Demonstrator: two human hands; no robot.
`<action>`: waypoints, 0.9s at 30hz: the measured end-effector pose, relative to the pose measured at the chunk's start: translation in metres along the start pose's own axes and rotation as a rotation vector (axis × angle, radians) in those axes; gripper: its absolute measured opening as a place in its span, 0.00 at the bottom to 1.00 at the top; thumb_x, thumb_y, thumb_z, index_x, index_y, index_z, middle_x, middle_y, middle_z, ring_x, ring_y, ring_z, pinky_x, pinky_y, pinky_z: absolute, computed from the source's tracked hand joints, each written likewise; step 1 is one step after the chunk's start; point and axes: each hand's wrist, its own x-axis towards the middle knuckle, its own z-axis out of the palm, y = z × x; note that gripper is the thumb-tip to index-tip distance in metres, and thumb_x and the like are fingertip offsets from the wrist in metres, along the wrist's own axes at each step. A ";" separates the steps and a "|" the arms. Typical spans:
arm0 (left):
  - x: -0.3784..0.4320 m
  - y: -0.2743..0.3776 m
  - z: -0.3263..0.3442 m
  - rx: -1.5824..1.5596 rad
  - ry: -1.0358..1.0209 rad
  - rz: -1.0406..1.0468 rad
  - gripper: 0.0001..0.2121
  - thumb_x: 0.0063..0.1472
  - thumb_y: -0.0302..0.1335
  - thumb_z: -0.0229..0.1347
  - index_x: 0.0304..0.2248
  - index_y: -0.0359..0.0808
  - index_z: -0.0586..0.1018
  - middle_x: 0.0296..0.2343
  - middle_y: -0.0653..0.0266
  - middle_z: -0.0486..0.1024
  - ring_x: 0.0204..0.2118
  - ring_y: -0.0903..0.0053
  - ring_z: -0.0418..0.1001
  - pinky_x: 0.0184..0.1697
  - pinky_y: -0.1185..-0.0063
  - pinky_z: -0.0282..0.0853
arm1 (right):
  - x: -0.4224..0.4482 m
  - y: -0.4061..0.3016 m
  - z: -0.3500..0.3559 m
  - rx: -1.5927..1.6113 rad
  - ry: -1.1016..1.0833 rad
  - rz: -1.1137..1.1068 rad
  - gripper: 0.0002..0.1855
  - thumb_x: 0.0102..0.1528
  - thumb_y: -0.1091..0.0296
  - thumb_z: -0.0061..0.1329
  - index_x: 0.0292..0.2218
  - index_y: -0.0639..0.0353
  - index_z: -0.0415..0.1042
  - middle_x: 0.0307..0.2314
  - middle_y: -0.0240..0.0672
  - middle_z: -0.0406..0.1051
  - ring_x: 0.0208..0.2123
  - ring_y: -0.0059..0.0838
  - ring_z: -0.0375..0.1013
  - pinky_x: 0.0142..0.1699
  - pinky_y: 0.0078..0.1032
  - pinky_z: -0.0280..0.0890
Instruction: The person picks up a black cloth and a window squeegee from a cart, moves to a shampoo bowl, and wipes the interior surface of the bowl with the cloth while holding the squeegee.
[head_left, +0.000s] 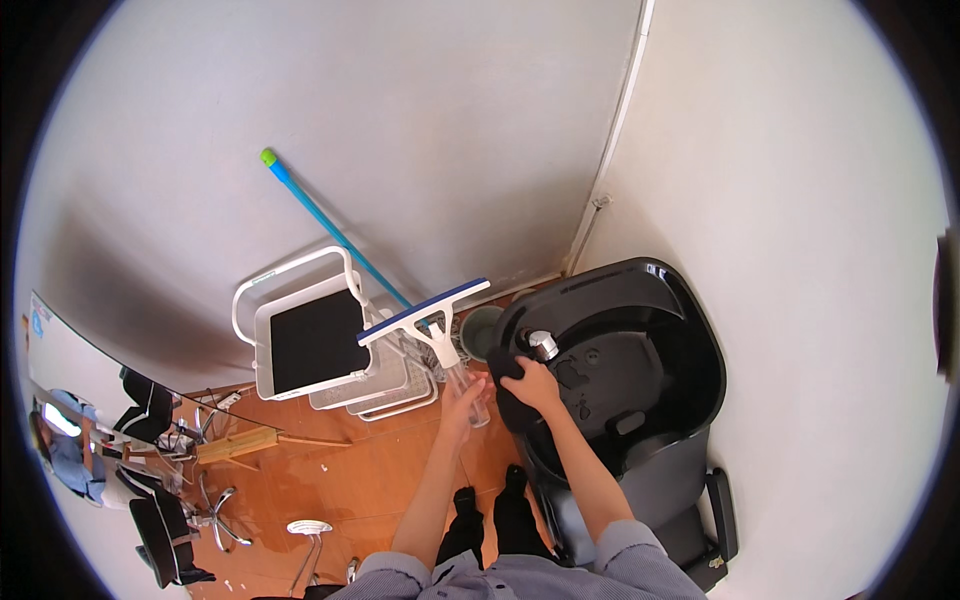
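My left hand grips the clear bottle handle of a spray squeegee, which is tilted up. Its white T-shaped head carries a blue blade across the top. My right hand is at the near left rim of a black salon shampoo basin, pinching what looks like a black cloth. Dark on dark hides where the cloth ends and the rim begins. Inside the basin, a chrome faucet stands beside my right hand, and water patches lie on the bottom.
Left of the squeegee stands a white tiered trolley with a black top mat. A blue pole leans on the wall behind it. A green bucket sits beside the basin. Swivel chairs, a mirror and a small stool are at lower left.
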 end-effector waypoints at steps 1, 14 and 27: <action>0.001 -0.001 0.000 -0.012 0.010 -0.007 0.12 0.55 0.25 0.55 0.36 0.38 0.65 0.37 0.62 0.71 0.37 0.75 0.71 0.38 0.79 0.67 | 0.011 -0.006 0.004 -0.001 0.000 0.000 0.33 0.39 0.52 0.52 0.44 0.63 0.69 0.35 0.54 0.70 0.40 0.50 0.70 0.45 0.36 0.64; -0.001 0.002 -0.014 -0.034 0.027 0.015 0.10 0.56 0.25 0.54 0.35 0.40 0.65 0.37 0.64 0.70 0.38 0.77 0.70 0.39 0.78 0.66 | 0.032 -0.019 0.012 -0.220 0.168 -0.052 0.29 0.41 0.55 0.51 0.44 0.59 0.68 0.31 0.51 0.72 0.34 0.47 0.72 0.41 0.36 0.67; 0.000 -0.005 -0.008 0.025 -0.052 0.003 0.11 0.55 0.27 0.55 0.35 0.39 0.65 0.36 0.65 0.70 0.37 0.77 0.70 0.41 0.78 0.65 | -0.028 0.097 -0.001 -0.703 0.092 0.033 0.29 0.41 0.65 0.53 0.48 0.48 0.65 0.40 0.39 0.67 0.37 0.40 0.71 0.37 0.34 0.68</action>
